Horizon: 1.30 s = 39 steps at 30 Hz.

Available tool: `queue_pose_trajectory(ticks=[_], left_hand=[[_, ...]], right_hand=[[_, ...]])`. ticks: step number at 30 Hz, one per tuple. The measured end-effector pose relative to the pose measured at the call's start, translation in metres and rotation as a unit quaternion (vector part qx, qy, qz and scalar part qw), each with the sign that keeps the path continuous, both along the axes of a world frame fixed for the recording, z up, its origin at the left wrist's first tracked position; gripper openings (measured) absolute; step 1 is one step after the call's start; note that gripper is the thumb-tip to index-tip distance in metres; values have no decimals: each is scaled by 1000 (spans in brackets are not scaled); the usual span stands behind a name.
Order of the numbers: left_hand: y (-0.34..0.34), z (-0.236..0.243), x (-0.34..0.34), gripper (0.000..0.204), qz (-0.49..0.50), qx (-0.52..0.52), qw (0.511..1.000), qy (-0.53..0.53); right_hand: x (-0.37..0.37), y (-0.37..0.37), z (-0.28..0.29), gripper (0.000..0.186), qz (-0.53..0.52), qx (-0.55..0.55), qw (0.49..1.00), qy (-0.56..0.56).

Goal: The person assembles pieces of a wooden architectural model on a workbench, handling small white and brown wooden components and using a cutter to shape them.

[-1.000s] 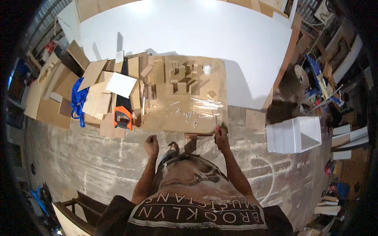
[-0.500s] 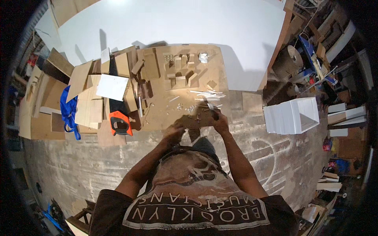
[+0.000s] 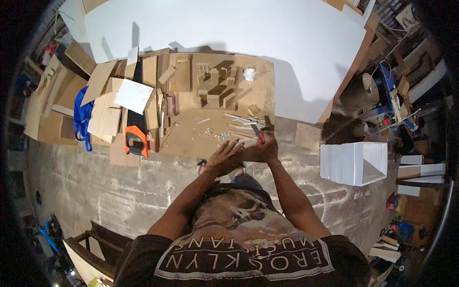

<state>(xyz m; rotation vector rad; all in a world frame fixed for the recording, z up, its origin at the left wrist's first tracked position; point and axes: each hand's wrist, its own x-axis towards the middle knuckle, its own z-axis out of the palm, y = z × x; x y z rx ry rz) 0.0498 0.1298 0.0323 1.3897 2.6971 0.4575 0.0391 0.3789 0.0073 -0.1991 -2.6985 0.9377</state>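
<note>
My right hand [image 3: 269,147] is closed around a red-and-black-handled tool with a dark flat blade [image 3: 256,129]. Its tip reaches over thin pale strips [image 3: 233,127] on the brown board [image 3: 184,146]. Whether it is a knife or a cutter is too small to tell. At the board's near edge, my left hand [image 3: 224,159] lies with its fingers stretched out and nothing visibly held. Small white bits [image 3: 209,131] are scattered just beyond its fingertips. Farther back stands a low model of small wooden blocks [image 3: 214,79], beside a round white item [image 3: 249,73].
Left of the board, wood offcuts [image 3: 101,112] lie piled with an orange-handled handsaw [image 3: 137,142] and a blue bag [image 3: 82,112]. A large white panel [image 3: 229,26] spans the back. On the floor at right stands a white open box [image 3: 351,163].
My left hand has come forward and right to the board's edge, its fingers now spread. The blade in my right hand shows more clearly. The whole view has shifted slightly.
</note>
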Motion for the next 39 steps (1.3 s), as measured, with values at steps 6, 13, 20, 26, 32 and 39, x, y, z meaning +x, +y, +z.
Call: queue_pose_trajectory(ticks=[6,13,20,26,32,39], left_hand=[[-14,-10,-2,87,99,-37,993,52],[-5,-8,7,89,186,-44,981,27],[16,-9,5,85,130,-69,988,55],[8,-9,5,83,163,-54,984,55],[1,7,4,86,230,-57,971,32],[-23,6,-8,84,267,-73,960,48]], right_hand=[[-9,37,-9,17,22,-51,998,-3],[-8,36,6,19,80,-90,992,-26],[-43,20,17,20,59,-71,996,-18],[-73,12,25,25,124,-35,990,-63],[-84,25,12,35,169,-9,984,-49],[-93,37,22,27,236,-25,970,-43]])
